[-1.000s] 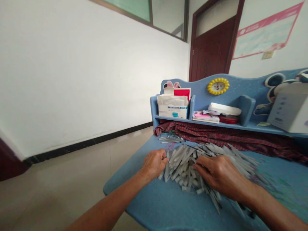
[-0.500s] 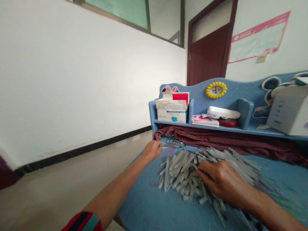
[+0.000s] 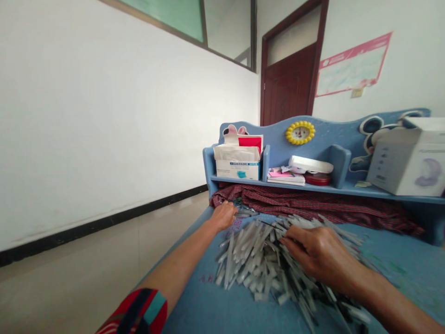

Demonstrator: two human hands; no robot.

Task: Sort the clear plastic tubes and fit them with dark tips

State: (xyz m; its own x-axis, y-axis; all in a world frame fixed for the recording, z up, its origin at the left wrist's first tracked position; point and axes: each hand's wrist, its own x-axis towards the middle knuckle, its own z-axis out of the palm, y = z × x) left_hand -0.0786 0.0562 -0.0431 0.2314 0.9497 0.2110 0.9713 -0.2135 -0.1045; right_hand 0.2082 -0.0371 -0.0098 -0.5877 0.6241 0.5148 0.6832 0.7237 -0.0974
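Head view: left hand (image 3: 224, 215) curls near blue desk's (image 3: 208, 306) far-left corner, right hand (image 3: 317, 253) over grey strips (image 3: 245, 253); holds unclear; white carton (image 3: 222, 172) illegible.

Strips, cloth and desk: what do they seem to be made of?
Strips: probably plastic, smooth; they look pale and translucent.
Cloth: seemingly woven fabric, matte, with a fine check and soft folds.
Desk: perhaps painted wood, low sheen; its blue coat hides what lies beneath, so I can't be sure.
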